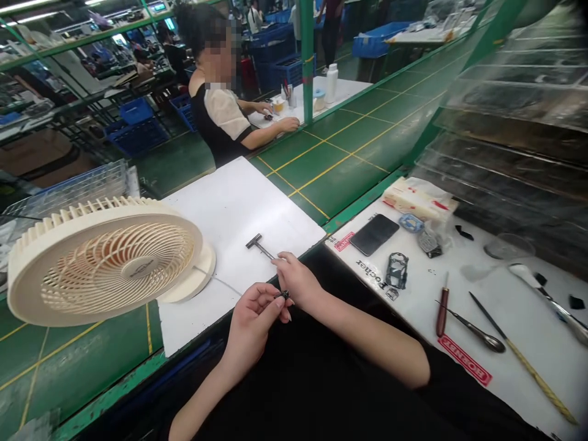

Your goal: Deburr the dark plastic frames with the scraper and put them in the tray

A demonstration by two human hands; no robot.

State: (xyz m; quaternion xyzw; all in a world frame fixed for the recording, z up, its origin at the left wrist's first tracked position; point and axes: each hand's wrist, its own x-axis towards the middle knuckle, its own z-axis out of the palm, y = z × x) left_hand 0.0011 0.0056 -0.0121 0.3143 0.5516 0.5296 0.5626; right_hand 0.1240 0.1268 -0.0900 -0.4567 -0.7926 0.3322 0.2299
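Observation:
Near the front edge of the white board (248,196), my left hand (255,315) pinches a small black part (284,294) between thumb and fingers. My right hand (296,282) is close against it, its lower fingers at the same part. Between the right thumb and index finger is the end of a dark T-shaped tool (263,247), whose head points away over the board. The exact shape of the black part is too small to make out.
A cream fan (110,263) stands at left. On the right table (413,306) lie a phone (374,234), a screwdriver (443,306), an awl (478,331), a long file (523,358) and a car-shaped part (397,271). A co-worker (225,110) sits across the green conveyor (340,147).

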